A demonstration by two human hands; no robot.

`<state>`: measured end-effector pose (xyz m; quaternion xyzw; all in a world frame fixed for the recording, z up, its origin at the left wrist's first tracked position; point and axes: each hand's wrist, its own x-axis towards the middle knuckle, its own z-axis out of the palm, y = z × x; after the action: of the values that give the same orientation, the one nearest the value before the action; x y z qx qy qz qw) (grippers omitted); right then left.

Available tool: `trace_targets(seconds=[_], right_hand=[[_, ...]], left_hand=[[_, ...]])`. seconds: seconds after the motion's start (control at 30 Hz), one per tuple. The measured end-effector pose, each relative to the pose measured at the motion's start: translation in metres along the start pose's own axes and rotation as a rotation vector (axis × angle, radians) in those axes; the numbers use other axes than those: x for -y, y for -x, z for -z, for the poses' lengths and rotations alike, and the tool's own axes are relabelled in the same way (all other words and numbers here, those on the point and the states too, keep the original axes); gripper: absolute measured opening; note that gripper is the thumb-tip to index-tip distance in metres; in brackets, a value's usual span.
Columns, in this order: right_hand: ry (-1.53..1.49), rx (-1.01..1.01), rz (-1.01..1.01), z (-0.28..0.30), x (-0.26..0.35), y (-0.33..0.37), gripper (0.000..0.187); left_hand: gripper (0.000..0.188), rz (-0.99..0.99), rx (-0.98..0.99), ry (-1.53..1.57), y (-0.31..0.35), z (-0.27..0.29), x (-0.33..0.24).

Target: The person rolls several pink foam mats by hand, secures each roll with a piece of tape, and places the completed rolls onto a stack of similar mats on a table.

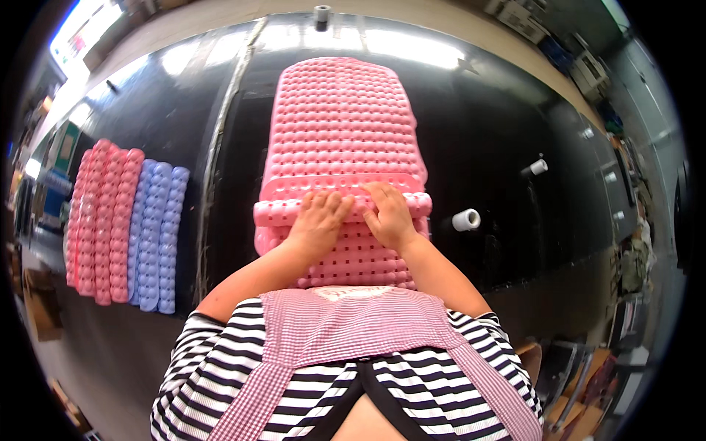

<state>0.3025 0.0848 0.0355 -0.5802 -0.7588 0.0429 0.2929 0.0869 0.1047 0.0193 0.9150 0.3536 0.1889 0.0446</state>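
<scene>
A pink bubbled bath mat (342,121) lies lengthwise in front of me on a dark table. Its near end is turned up into a tight roll (276,213) running crosswise. More pink mat (357,264) shows beneath and on my side of the roll, as if layers are stacked. My left hand (320,223) grips the roll left of its middle, fingers bent over the top. Close beside it, my right hand (391,216) curls over the roll with its thumb toward the left hand. The undersides of both palms are hidden.
Rolled mats stand side by side at the left, pink ones (110,220) and blue ones (156,235). White tape-like rolls sit on the black table (500,147): one near my right hand (466,220), one farther right (539,167), one at the far edge (321,13).
</scene>
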Motion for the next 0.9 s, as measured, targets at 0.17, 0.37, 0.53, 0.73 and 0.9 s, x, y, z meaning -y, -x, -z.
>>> trace_targets(seconds=[0.17, 0.37, 0.53, 0.73, 0.9], right_hand=[[-0.115, -0.348, -0.386, 0.085, -0.098, 0.000, 0.023], [-0.102, 0.310, -0.901, 0.140, -0.194, 0.073, 0.035], [-0.099, 0.236, -0.990, 0.115, -0.201, 0.085, 0.023], [-1.405, -0.035, -0.448, 0.092, -0.030, -0.016, 0.006], [-1.518, 0.311, -0.335, 0.008, -0.002, -0.044, 0.007]], left_hand=[[0.055, 0.044, 0.075, -0.045, -0.006, 0.003, 0.010], [0.055, 0.033, 0.013, -0.034, -0.008, 0.002, 0.001], [0.055, 0.072, 0.095, -0.051, -0.009, 0.004, 0.003], [0.058, 0.051, -0.035, -0.019, -0.002, 0.006, 0.009], [0.066, 0.050, 0.010, 0.002, -0.003, 0.006, 0.007]])
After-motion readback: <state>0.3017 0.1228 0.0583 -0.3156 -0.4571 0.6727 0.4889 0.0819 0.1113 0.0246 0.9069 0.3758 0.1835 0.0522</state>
